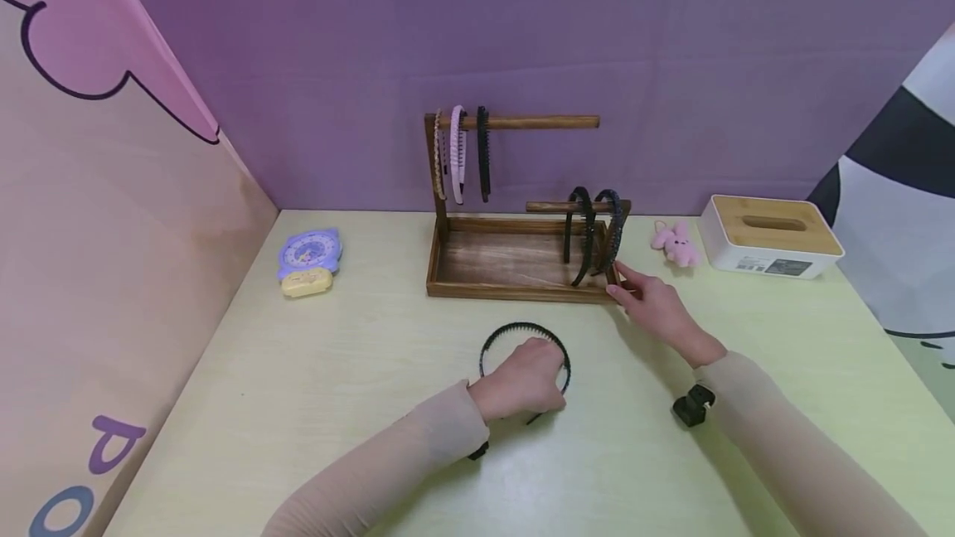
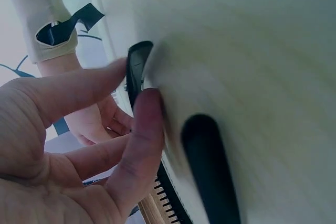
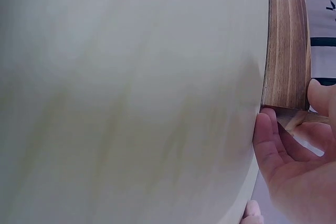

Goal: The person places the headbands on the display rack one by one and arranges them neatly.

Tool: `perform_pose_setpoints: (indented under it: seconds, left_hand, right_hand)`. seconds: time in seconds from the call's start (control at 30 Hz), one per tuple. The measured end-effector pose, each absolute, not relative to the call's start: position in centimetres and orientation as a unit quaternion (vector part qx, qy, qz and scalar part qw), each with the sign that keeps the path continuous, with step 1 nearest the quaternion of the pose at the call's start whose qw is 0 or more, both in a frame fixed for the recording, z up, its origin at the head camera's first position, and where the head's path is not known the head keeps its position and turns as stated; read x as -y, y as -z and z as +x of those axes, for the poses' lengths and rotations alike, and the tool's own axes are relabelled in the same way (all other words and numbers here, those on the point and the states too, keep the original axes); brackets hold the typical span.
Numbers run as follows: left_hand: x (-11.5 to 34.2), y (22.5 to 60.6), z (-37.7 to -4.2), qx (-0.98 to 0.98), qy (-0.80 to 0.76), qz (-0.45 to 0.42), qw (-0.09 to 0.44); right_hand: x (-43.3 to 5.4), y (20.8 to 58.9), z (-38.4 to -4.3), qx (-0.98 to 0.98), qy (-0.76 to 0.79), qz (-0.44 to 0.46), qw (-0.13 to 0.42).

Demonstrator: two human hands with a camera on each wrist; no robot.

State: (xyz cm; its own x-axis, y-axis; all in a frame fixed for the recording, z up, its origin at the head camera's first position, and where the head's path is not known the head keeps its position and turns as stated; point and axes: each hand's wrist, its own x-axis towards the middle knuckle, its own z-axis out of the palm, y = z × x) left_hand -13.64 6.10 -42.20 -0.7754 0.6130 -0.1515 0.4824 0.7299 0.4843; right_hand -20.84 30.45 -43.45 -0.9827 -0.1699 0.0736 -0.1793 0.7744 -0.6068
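On the table in front of the rack lies a black toothed headband [image 1: 522, 326]. My left hand [image 1: 525, 381] is over its right side, and in the left wrist view the thumb and a finger pinch one end of the headband [image 2: 137, 69]. The other end shows beside the fingertips. My right hand [image 1: 660, 313] grips the front right corner of a brown wooden headband rack [image 1: 515, 293], thumb and fingers on the wood in the right wrist view. Two dark headbands [image 1: 585, 230] hang on the rack's low bar, near that hand.
On the rack's tall bar hang a braided tan, a pink headband [image 1: 455, 156] and a black one [image 1: 484, 156]. A purple-and-yellow clock-like toy [image 1: 309, 259] lies at left. Right of the rack are a pink plush [image 1: 679, 245] and a white tissue box [image 1: 772, 239] with a wooden lid.
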Motion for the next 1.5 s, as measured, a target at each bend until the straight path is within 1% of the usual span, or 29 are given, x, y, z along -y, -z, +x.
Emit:
perform_pose_setpoints:
  seconds: [0.2,0.37,0.63,0.9,1.1,1.37,1.5]
  left_hand:
    - [-6.0,42.4,-13.3,-0.907,-0.255,0.290,0.169]
    - [-6.0,42.4,-13.1,-0.908,-0.253,0.290,0.166]
    - [-5.6,41.1,-13.0,-0.911,-0.271,0.279,0.137]
    - [-4.9,39.8,-13.1,-0.897,-0.315,0.295,0.099]
    - [-4.3,39.3,-13.3,-0.886,-0.333,0.319,0.045]
    - [-3.3,37.7,-13.2,-0.865,-0.417,0.274,0.058]
    - [-2.6,36.7,-13.1,-0.852,-0.446,0.267,0.052]
  right_hand:
    - [-30.5,43.6,-20.9,0.942,-0.319,0.101,0.017]
    - [-30.5,43.7,-20.9,0.942,-0.321,0.100,0.015]
    - [-30.4,43.5,-20.8,0.942,-0.323,0.095,0.011]
    - [-30.4,43.6,-20.8,0.943,-0.322,0.088,0.007]
    - [-30.4,43.7,-20.8,0.942,-0.323,0.088,0.004]
    - [-30.5,43.7,-20.9,0.942,-0.324,0.091,0.006]
    - [-30.4,43.6,-20.8,0.941,-0.326,0.094,0.005]
